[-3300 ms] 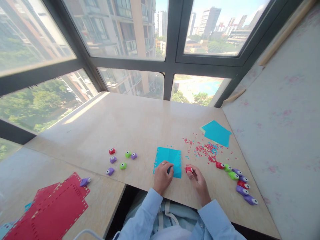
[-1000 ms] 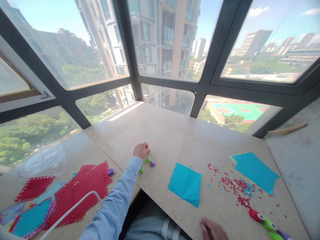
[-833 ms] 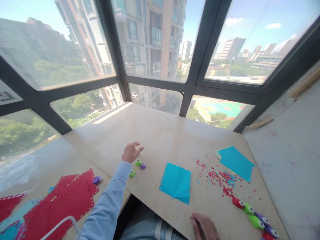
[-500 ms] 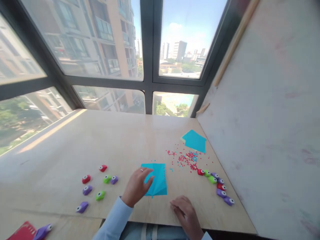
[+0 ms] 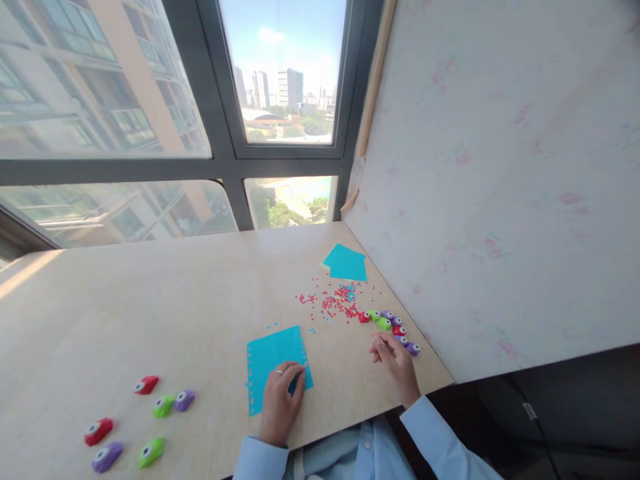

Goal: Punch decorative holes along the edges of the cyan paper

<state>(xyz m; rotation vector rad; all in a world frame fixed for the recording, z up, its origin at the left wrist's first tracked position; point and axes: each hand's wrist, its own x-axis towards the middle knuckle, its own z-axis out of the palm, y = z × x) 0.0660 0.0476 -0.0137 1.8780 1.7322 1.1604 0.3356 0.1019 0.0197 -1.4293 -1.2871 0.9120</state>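
The left hand (image 5: 280, 400) presses flat on the blue paper (image 5: 273, 357) while the right hand (image 5: 393, 353), fingers loosely curled and empty, reaches toward the row of punches (image 5: 393, 327).

On the counter (image 5: 150, 300), the left hand (image 5: 280, 407) rests on the punched sheet (image 5: 273, 357) — the right hand (image 5: 395, 357) beside a row of punches (image 5: 393, 325), paper dots (image 5: 333, 303) and a sheet stack (image 5: 345, 262) behind — more punches (image 5: 145, 420) far left.

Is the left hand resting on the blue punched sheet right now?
Yes, the left hand lies flat on the near edge of the blue punched sheet on the table.
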